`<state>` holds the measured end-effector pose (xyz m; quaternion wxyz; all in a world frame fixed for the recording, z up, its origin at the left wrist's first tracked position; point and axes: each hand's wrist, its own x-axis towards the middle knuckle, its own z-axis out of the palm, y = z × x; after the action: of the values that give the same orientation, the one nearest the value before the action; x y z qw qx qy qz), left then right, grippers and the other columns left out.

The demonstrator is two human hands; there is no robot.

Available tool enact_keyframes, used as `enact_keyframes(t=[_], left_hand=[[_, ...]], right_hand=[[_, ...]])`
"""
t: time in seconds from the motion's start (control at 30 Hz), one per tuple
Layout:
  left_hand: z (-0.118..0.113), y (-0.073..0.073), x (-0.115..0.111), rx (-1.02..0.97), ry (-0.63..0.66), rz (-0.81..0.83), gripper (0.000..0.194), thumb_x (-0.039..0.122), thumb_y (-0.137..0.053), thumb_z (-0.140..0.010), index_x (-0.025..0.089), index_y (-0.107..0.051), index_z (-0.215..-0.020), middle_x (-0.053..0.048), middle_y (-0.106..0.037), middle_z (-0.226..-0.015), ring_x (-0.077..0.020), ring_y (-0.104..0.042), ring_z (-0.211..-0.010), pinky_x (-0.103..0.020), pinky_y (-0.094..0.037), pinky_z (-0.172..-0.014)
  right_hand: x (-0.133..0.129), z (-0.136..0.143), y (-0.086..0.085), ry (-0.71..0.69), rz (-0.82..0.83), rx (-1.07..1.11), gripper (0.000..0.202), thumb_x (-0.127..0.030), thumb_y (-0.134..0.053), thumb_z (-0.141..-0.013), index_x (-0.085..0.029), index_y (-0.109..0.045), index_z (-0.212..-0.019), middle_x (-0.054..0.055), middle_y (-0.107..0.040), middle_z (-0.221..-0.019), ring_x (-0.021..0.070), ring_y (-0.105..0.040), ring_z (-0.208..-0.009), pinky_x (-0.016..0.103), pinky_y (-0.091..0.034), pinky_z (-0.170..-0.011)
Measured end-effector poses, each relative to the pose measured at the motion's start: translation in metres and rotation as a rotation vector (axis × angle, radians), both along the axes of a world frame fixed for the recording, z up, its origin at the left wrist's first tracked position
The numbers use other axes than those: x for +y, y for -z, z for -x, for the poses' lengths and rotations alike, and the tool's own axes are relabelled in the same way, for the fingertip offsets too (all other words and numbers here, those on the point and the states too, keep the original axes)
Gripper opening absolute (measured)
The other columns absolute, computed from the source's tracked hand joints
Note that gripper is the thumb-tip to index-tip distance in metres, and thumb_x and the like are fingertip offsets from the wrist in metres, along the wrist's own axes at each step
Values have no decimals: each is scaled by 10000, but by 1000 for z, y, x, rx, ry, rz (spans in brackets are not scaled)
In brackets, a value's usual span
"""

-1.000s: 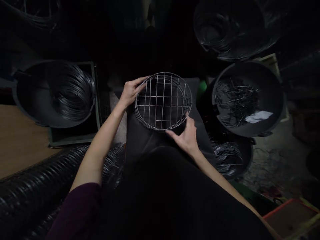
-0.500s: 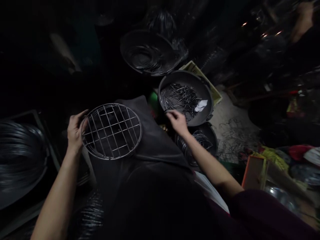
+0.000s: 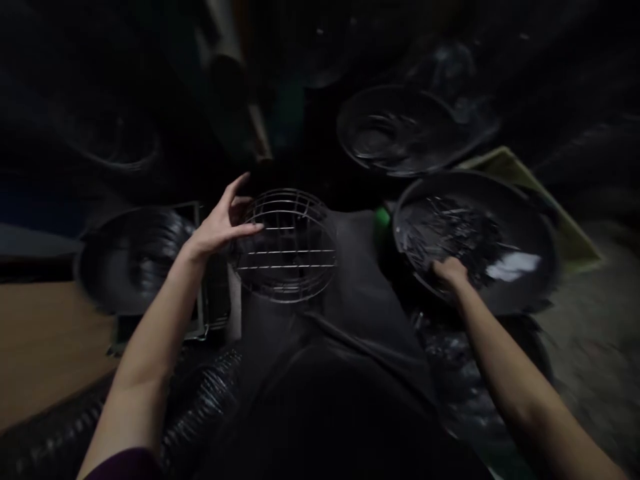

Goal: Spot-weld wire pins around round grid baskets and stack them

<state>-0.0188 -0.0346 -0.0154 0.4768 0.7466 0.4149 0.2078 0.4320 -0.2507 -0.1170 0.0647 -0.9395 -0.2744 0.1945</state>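
In a dim work area, a tan flat surface (image 3: 50, 333) lies at the left edge and grey floor (image 3: 595, 347) shows at the right; the head view is blurred in places. Over the lap lies smooth black sheeting (image 3: 370, 293), and above it, near the middle, is the round, drum-shaped silver wire frame with crossing bars (image 3: 287, 252). Half a second ago its grid faced up broadly; now it is tilted, so the bars look bunched and its hooped side shows. The left hand (image 3: 217, 228), wrapped on the rim earlier, now has its fingers spread apart, the thumb lying over the frame's left side. The right hand (image 3: 453, 272) has moved from the rim of the wide, round dark-grey basin (image 3: 520, 200) to inside its near edge, beside the heap of short dark metal wires (image 3: 460, 223). Its fingers are curled down; whether they grip a piece cannot be told. A crumpled white scrap (image 3: 514, 265) lies in the basin, right of the wires, and a yellowish crate (image 3: 575, 243) sticks out behind.
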Motion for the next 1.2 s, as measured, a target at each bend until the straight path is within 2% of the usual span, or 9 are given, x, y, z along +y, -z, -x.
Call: enact_keyframes(t=[0.07, 0.17, 0.27, 0.4, 0.47, 0.57, 0.73, 0.9, 1.2], left_hand=[[5, -3, -9, 1, -38, -231, 1210, 664, -814, -578, 283, -213, -1557, -146, -519, -1401, -323, -555, -1259, -440, -468, -1067], [2, 15, -21, 50, -27, -450, 1160, 660, -811, -576, 261, -278, -1525, -168, -402, -1484, -366, -419, -1359, -512, -363, -1146], [-10, 39, -32, 89, 37, -508, 1062, 604, -790, -636, 231, -310, -1507, -184, -415, -1433, -380, -392, -1352, -611, -262, -1170], [-25, 45, -47, 261, 37, -494, 981, 515, -783, -674, 266, -324, -1504, -180, -370, -1441, -411, -353, -1368, -733, -121, -1143], [-29, 40, -52, 322, 5, -487, 916, 464, -788, -676, 274, -378, -1472, -181, -333, -1469, -444, -308, -1391, -760, -111, -1121], [-30, 35, -54, 298, -12, -484, 823, 385, -800, -673, 225, -465, -1408, -200, -321, -1466, -440, -315, -1384, -695, -217, -1137], [-19, 32, -43, 198, -56, -465, 845, 369, -845, -609, 239, -491, -1365, -158, -404, -1375, -384, -413, -1301, -560, -386, -1104], [-8, 22, -24, 141, -105, -474, 792, 314, -849, -595, 250, -511, -1308, -137, -418, -1354, -359, -430, -1309, -523, -401, -1118], [-13, 8, 6, 99, -136, -568, 790, 234, -845, -579, 233, -509, -1294, -139, -431, -1357, -360, -429, -1321, -535, -400, -1115]], right_hand=[[9, 4, -8, 53, -114, 40, 311, -391, -585, -881, -125, -676, -1013, 256, -654, -825, 355, -693, -827, 464, -517, -656], [24, 34, -35, 24, -361, 178, 351, -395, -567, -900, -207, -584, -1196, 179, -683, -913, 220, -681, -729, 353, -525, -603], [45, 92, -73, -162, -542, 709, 440, -455, -759, -725, -238, -646, -1091, 41, -672, -786, 114, -589, -559, 246, -459, -478], [92, 162, -102, -449, -253, 1231, 449, -440, -842, -579, -156, -736, -910, -3, -625, -605, 59, -430, -409, 199, -306, -356], [112, 182, -102, -556, -258, 1176, 363, -439, -792, -651, -159, -758, -880, 19, -667, -638, 59, -438, -414, 203, -318, -370], [124, 199, -92, -803, -471, 757, 286, -437, -722, -757, -189, -781, -887, 50, -740, -775, 129, -599, -548, 269, -487, -538], [120, 212, -79, -1207, -560, 315, 370, -348, -681, -827, -265, -713, -1186, 47, -720, -1164, 253, -714, -979, 346, -567, -797], [144, 216, -82, -1365, -655, 198, 331, -353, -511, -936, -275, -698, -1197, 16, -701, -1197, 198, -719, -996, 302, -587, -778], [184, 208, -92, -1484, -883, 16, 265, -278, -578, -933, -254, -705, -1164, 1, -724, -1135, 147, -735, -920, 222, -600, -754]])
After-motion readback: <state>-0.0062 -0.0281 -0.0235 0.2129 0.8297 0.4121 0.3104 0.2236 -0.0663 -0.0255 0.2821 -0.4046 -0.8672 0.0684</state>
